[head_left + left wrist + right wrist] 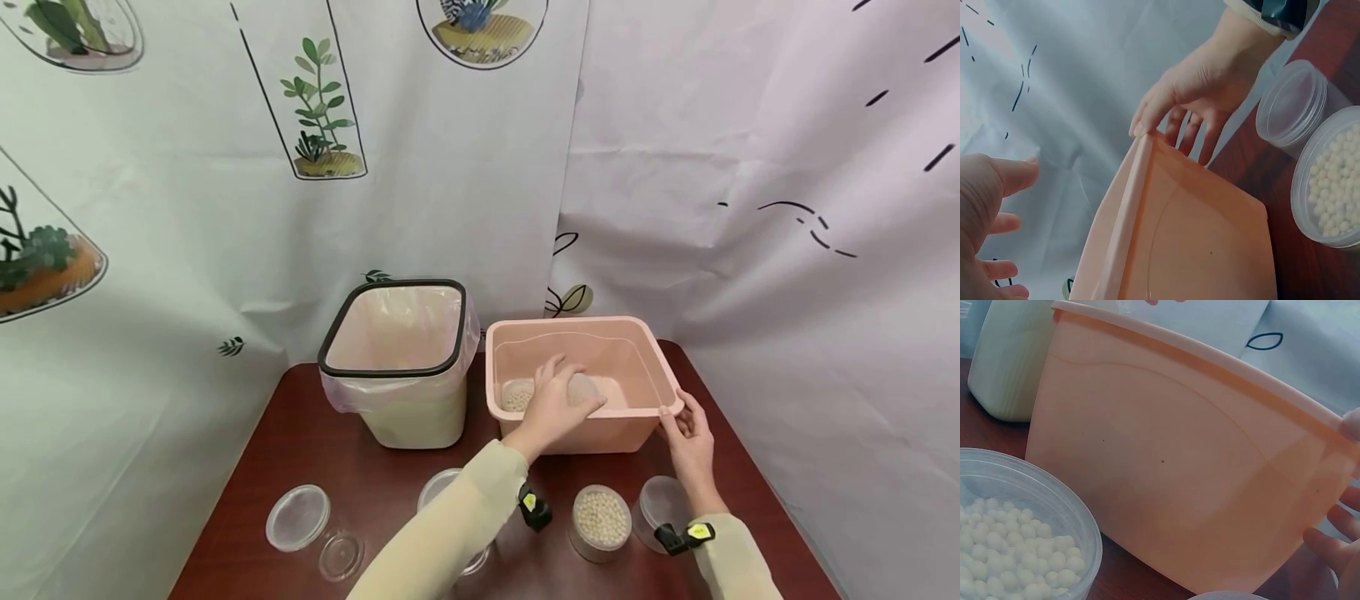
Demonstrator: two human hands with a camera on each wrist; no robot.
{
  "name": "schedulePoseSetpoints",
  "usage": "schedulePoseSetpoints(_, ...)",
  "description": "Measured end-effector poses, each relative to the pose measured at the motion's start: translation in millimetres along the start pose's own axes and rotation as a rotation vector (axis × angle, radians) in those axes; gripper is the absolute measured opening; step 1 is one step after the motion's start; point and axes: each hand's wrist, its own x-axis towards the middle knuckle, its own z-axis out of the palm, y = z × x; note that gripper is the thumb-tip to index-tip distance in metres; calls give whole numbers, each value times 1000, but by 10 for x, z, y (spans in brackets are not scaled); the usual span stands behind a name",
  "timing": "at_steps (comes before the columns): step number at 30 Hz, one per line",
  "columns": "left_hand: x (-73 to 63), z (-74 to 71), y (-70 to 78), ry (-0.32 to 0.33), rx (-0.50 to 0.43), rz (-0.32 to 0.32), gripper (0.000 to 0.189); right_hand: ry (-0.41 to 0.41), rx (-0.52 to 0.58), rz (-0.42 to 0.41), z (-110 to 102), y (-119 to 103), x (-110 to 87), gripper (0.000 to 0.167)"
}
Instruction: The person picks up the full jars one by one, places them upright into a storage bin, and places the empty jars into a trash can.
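A pink plastic bin (588, 433) stands at the back right of the table. My left hand (553, 402) is over its front rim, fingers spread and thumb apart. In the left wrist view the same left hand (988, 219) shows nothing between thumb and fingers. Inside the bin are a tub of pale beads (517, 400) and a clear tub (581, 388), partly hidden behind the left hand. My right hand (690, 437) grips the bin's front right corner; the left wrist view shows its thumb on the rim and the fingers below.
A lined trash can (416, 412) stands left of the bin. In front are an open tub of pale beads (602, 521), a clear tub (663, 504) by the right wrist, and clear lids (298, 518) at left. The left sleeve (450, 533) covers part of other clear containers.
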Motion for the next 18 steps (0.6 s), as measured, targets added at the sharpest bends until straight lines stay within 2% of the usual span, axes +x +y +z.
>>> schedulePoseSetpoints(5, -83, 30, -50, 57, -10, 48, 43, 14, 8, 3, 4, -4, 8, 51)
schedulePoseSetpoints(10, -192, 66, -87, 140, -37, 185, 38, 21, -3, 24, 3, -12, 2, 52)
schedulePoseSetpoints(12, -241, 78, -93, 163, -42, 221, 37, 14, -10, 31, 0, -10, 3, 52)
schedulePoseSetpoints(18, -389, 121, -84, 193, -70, 280, 37, 5, -26, 46, 2, -17, 15, 52)
